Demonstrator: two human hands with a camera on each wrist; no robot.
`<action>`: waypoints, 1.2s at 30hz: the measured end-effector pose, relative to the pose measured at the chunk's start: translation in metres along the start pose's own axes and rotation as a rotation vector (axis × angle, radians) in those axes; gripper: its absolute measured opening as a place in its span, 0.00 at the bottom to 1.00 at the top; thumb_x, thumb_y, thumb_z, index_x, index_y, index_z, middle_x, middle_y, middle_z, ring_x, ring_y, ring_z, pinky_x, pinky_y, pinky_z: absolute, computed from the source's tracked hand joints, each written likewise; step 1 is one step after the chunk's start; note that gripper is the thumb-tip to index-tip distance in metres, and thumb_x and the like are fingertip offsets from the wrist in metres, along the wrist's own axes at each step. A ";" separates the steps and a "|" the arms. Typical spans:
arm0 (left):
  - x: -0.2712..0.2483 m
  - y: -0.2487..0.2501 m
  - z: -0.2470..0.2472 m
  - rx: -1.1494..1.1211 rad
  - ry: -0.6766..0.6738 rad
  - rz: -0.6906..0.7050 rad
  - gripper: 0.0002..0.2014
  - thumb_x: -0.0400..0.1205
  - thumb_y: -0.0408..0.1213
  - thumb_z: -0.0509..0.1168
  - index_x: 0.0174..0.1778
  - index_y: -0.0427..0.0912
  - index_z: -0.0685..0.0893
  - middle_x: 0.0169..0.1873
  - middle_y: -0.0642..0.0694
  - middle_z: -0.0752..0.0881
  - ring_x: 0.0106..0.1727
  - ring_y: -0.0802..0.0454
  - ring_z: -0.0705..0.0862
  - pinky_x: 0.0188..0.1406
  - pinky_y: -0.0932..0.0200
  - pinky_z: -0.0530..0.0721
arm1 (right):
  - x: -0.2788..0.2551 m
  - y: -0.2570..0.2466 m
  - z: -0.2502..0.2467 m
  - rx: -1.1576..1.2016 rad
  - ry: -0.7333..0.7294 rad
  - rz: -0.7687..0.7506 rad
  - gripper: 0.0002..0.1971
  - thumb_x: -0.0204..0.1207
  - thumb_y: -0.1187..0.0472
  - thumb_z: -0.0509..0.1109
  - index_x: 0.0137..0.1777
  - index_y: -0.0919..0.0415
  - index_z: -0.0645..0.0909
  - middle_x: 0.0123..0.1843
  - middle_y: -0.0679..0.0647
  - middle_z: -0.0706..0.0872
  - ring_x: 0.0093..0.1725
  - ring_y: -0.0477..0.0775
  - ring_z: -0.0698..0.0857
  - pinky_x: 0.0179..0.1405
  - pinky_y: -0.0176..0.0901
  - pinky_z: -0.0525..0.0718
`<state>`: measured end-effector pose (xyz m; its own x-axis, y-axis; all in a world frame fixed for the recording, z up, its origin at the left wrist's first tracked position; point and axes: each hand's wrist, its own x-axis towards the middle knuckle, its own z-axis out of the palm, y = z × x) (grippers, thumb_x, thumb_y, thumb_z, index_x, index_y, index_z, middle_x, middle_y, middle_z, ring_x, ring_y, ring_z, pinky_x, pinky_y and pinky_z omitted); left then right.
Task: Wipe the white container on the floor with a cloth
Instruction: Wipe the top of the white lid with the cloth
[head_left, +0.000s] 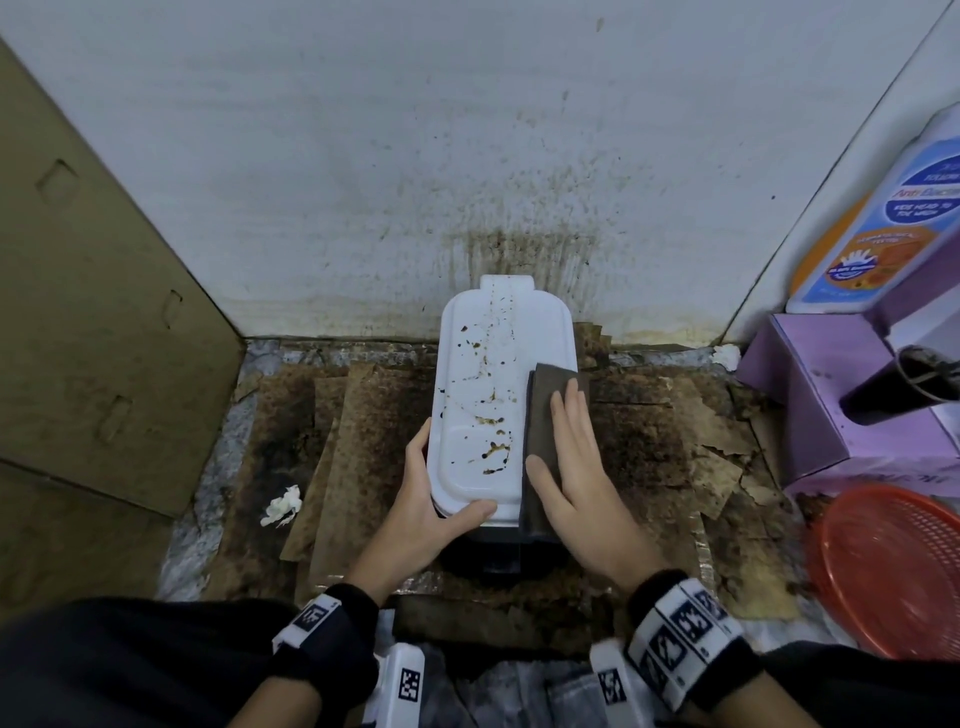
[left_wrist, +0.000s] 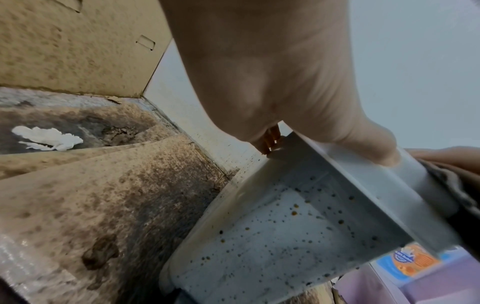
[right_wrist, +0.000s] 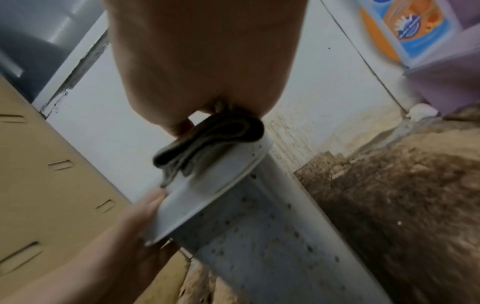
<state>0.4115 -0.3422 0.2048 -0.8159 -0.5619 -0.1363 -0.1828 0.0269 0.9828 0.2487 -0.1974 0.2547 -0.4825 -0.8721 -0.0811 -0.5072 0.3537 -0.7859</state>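
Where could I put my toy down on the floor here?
The most open patch is left of the white container, on stained paper between it and the cardboard sheet, past the crumpled tissue. The right is crowded: purple box and red basket. Both hands flank the container.

Black wristbands; white coded tags; perhaps dark sleeves.

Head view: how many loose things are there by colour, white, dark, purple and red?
White: 3, the white container, the crumpled tissue, the bottle
Dark: 1, the cloth
Purple: 1, the box
Red: 1, the basket
Total: 6
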 end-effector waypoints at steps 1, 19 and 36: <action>0.000 0.000 0.000 0.000 0.000 0.003 0.53 0.80 0.39 0.80 0.89 0.59 0.48 0.76 0.85 0.70 0.81 0.74 0.71 0.72 0.74 0.75 | -0.007 -0.001 0.004 0.011 0.011 0.000 0.37 0.93 0.52 0.55 0.90 0.51 0.32 0.87 0.39 0.22 0.85 0.36 0.25 0.87 0.39 0.34; 0.001 0.002 -0.001 0.021 -0.018 0.014 0.53 0.80 0.40 0.81 0.89 0.59 0.47 0.83 0.70 0.67 0.82 0.74 0.70 0.75 0.73 0.74 | 0.024 -0.001 0.005 -0.064 0.105 0.043 0.36 0.93 0.54 0.54 0.91 0.55 0.35 0.90 0.45 0.27 0.88 0.41 0.28 0.86 0.38 0.35; 0.001 -0.001 -0.011 0.105 -0.105 0.034 0.66 0.73 0.46 0.88 0.92 0.58 0.41 0.90 0.67 0.59 0.90 0.63 0.62 0.89 0.47 0.69 | 0.034 -0.006 0.009 -0.643 0.067 -0.083 0.38 0.88 0.43 0.34 0.90 0.69 0.43 0.92 0.64 0.41 0.92 0.57 0.39 0.90 0.53 0.37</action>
<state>0.4172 -0.3517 0.2052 -0.8747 -0.4695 -0.1205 -0.2056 0.1341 0.9694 0.2414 -0.2318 0.2513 -0.4562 -0.8897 0.0188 -0.8608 0.4359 -0.2626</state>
